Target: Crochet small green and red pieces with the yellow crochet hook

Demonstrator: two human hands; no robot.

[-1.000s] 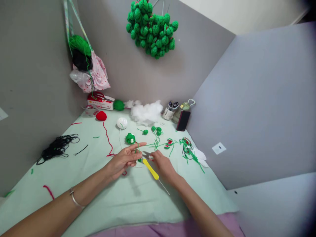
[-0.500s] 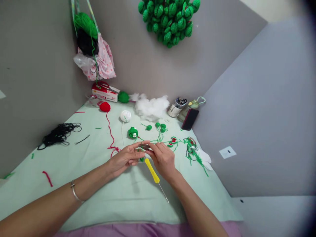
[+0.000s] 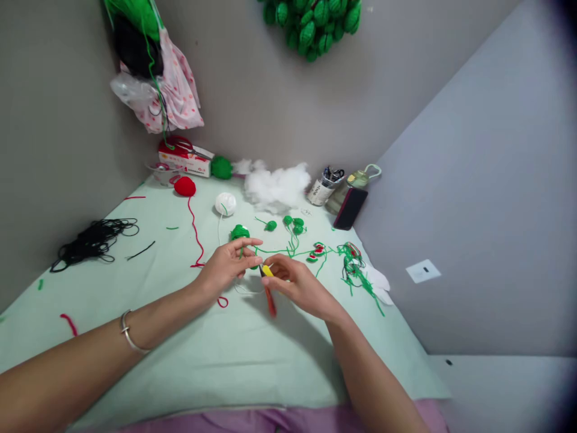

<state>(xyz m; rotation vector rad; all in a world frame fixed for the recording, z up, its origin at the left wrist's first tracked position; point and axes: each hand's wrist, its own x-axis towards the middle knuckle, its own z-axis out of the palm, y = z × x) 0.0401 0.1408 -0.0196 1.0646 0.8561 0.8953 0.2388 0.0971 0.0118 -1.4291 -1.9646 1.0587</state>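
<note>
My left hand (image 3: 228, 264) has its thumb and fingertips closed on a small green crocheted piece (image 3: 253, 262), mostly hidden. Close by on the right, my right hand (image 3: 293, 279) is closed around a yellow-handled crochet hook (image 3: 267, 270), its fingertips almost meeting those of the left. Below these fingers a blurred reddish, handle-like thing (image 3: 270, 302) points down; I cannot tell what it is. Just behind my left hand lies a green crocheted ball (image 3: 240, 232). A loop of white yarn (image 3: 247, 291) and some red yarn (image 3: 222, 302) show beneath the hands.
Black yarn (image 3: 92, 240) lies left; red (image 3: 184, 186) and white yarn balls (image 3: 225, 204) stand behind. Farther back are white stuffing (image 3: 276, 187), a pen cup (image 3: 322, 189) and a leaning phone (image 3: 350, 208). Green scraps (image 3: 360, 276) lie right. A pink bag (image 3: 175, 90) hangs on the wall.
The yellow hook, which hung down below my hands, has swung up into my right hand's fingers. A reddish thing now points down there. My view has shifted slightly downward.
</note>
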